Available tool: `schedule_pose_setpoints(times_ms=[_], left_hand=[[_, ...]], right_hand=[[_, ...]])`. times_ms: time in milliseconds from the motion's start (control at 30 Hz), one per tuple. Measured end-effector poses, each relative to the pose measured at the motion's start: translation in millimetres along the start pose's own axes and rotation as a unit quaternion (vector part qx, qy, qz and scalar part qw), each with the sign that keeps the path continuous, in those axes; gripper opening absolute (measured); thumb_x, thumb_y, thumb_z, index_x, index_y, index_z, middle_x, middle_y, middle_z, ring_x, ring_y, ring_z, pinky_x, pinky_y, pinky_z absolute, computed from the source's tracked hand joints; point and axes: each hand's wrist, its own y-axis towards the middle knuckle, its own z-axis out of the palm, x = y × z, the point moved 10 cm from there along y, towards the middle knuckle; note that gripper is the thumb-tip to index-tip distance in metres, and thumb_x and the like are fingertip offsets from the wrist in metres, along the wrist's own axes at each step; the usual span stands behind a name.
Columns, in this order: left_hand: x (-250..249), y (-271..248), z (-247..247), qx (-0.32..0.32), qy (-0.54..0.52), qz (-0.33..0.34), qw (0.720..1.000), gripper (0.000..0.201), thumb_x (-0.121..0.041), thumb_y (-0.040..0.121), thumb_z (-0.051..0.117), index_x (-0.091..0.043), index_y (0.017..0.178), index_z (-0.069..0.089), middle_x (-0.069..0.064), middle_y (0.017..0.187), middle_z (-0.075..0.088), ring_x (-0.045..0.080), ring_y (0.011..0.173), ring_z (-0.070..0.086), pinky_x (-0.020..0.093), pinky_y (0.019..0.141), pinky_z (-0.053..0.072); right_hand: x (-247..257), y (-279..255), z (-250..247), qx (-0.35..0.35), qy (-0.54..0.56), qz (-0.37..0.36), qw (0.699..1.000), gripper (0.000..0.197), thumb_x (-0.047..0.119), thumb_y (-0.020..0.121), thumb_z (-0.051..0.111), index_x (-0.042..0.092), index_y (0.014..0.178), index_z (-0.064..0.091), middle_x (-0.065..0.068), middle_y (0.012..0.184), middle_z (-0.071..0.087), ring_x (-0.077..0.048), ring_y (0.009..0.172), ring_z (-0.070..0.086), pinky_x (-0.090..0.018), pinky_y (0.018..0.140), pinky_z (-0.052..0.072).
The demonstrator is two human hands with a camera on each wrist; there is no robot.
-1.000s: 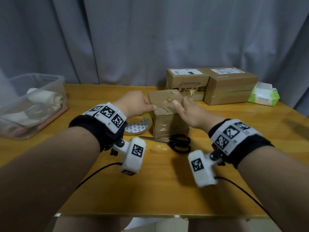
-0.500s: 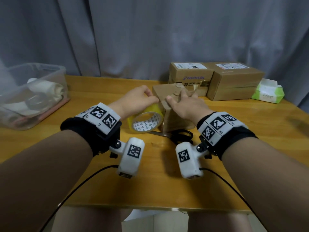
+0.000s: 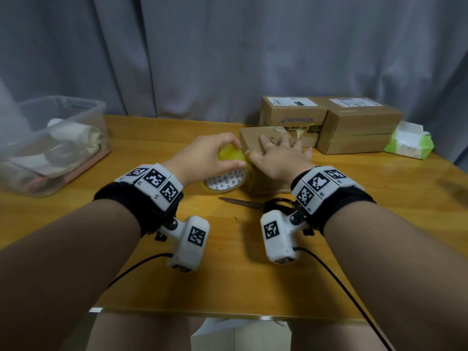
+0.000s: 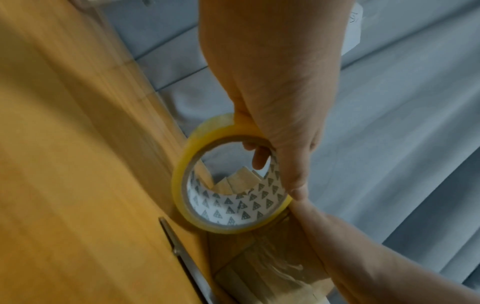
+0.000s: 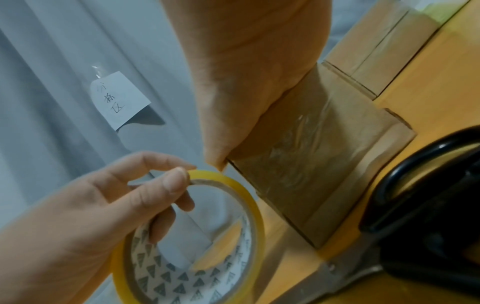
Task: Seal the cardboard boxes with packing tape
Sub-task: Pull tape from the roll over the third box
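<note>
While the left hand (image 3: 202, 158) curls its thumb and fingers round the upper rim of the yellow tape roll (image 3: 228, 173), one fingertip hooked inside the patterned core, the roll stands on edge, its lower rim at or just above the wooden surface (image 3: 354, 224), touching the left side of the small cardboard box (image 3: 268, 183). That grip is clamped on the roll, as the left wrist view shows, the thumb lying along the outer band. On the right, the right hand (image 3: 281, 158) lies flat on the top of the small box with fingers spread and straight, its grip apart and pressing down on the flaps; its thumb reaches the box's left top edge just beside the roll. Clear tape already runs down the box's near face, wrinkled and shiny in the right wrist view. A pair of black-handled scissors (image 3: 255, 205) lies on the surface just in front of the box, blades pointing left. Behind it stand two larger cardboard boxes (image 3: 329, 122) side by side, each with a white label on top, and a green tissue pack (image 3: 407, 145) lies to their right. A clear plastic bin (image 3: 50, 145) holding pale cloth items sits at the far left.
</note>
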Motion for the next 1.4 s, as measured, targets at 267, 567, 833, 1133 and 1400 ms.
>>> schedule_pose_setpoints(times_ms=[267, 567, 833, 1133, 1400], left_hand=[[16, 2, 19, 0.146, 0.122, -0.041, 0.981, 0.040, -0.050, 0.085, 0.060, -0.030, 0.120, 0.062, -0.005, 0.099, 0.061, 0.018, 0.101, 0.049, 0.028, 0.081, 0.039], [7, 9, 30, 0.150, 0.153, -0.020, 0.977, 0.043, -0.045, 0.090, 0.056, -0.028, 0.130, 0.056, 0.003, 0.109, 0.043, 0.023, 0.104, 0.052, 0.025, 0.084, 0.037], [18, 2, 21, 0.110, 0.107, -0.024, 0.988, 0.043, -0.048, 0.085, 0.061, -0.026, 0.122, 0.056, 0.003, 0.113, 0.058, 0.019, 0.098, 0.051, 0.031, 0.081, 0.041], [20, -3, 25, 0.154, 0.189, -0.022, 0.970, 0.044, -0.049, 0.086, 0.059, -0.030, 0.126, 0.057, -0.003, 0.105, 0.040, 0.019, 0.100, 0.050, 0.030, 0.081, 0.042], [26, -3, 23, 0.107, 0.133, -0.025, 0.985, 0.041, -0.050, 0.085, 0.060, -0.033, 0.123, 0.059, -0.003, 0.100, 0.045, 0.015, 0.091, 0.048, 0.029, 0.081, 0.040]], right_hand=[[0, 3, 1, 0.009, 0.007, -0.001, 1.000, 0.072, 0.070, 0.090, 0.021, 0.039, 0.152, 0.005, -0.012, 0.161, -0.009, -0.042, 0.145, -0.006, -0.060, 0.114, 0.000], [3, 2, -1, -0.054, -0.025, -0.010, 0.998, 0.086, 0.073, 0.083, 0.034, 0.030, 0.153, 0.010, -0.019, 0.160, 0.000, -0.046, 0.144, -0.001, -0.064, 0.112, 0.000], [17, -4, 1, -0.091, -0.027, -0.025, 0.995, 0.067, 0.055, 0.093, 0.031, 0.029, 0.153, 0.016, -0.020, 0.159, 0.008, -0.046, 0.144, 0.004, -0.069, 0.110, 0.000], [14, -3, 1, -0.091, -0.035, -0.034, 0.995, 0.074, 0.063, 0.090, 0.032, 0.029, 0.153, 0.013, -0.019, 0.159, 0.007, -0.045, 0.145, 0.005, -0.069, 0.110, 0.000], [18, -3, 4, -0.069, -0.024, -0.035, 0.997, 0.066, 0.057, 0.096, 0.023, 0.026, 0.154, 0.012, -0.018, 0.160, 0.005, -0.045, 0.145, 0.001, -0.067, 0.111, -0.003]])
